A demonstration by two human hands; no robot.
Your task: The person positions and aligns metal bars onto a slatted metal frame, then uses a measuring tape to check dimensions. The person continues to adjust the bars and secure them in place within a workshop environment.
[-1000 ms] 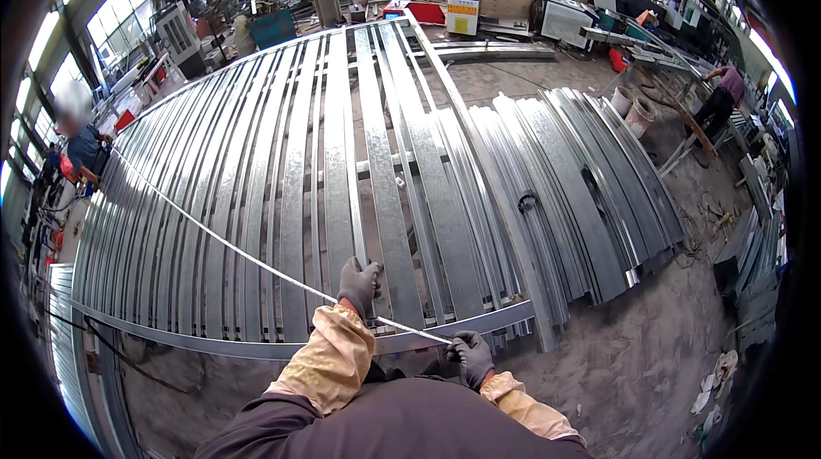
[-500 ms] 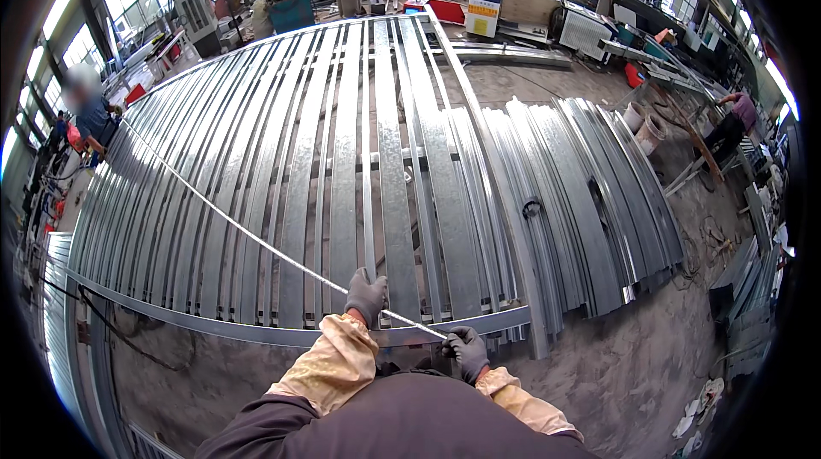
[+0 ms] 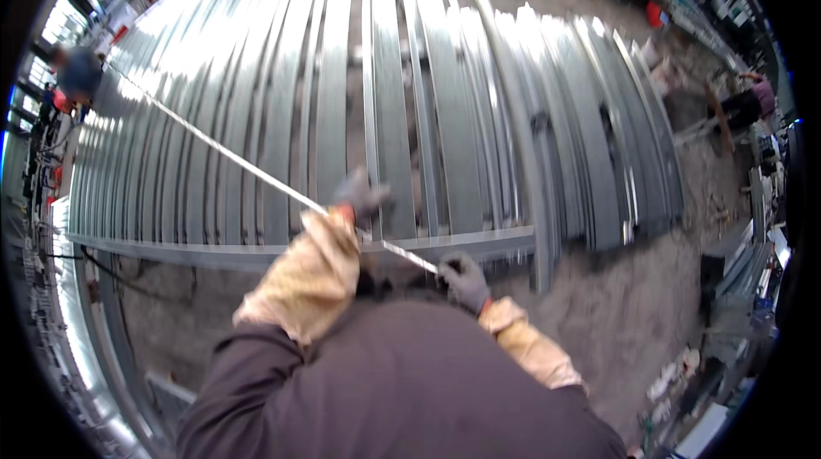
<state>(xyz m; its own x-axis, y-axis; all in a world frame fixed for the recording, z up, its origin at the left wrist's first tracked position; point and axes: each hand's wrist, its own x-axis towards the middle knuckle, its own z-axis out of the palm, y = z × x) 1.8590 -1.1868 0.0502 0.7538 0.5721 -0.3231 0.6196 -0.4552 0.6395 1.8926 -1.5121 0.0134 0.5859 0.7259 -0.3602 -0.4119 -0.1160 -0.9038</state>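
A pale, thin strip that looks like a measuring tape [image 3: 231, 154] runs taut and diagonally over a large metal frame [image 3: 214, 253] of parallel galvanized slats. My right hand [image 3: 466, 282], in a grey glove, closes on its near end beside my body, just off the frame's front rail. Above the strip, my gloved left hand [image 3: 365, 194] is blurred by motion, its fingers seemingly apart. The strip passes under that wrist, and its far end reaches the frame's left side near a co-worker [image 3: 79, 74].
Loose metal profiles [image 3: 573, 134] lie side by side to the right of the frame. Another person [image 3: 753, 100] is at the far right. Long metal members [image 3: 107, 314] stand along the left, and rags [image 3: 676, 373] lie on the floor at lower right.
My left hand has come off the strip and lifted, its fingers spreading. My right hand stays at the near end. The view has tipped downward, and the co-worker at left seems bent lower.
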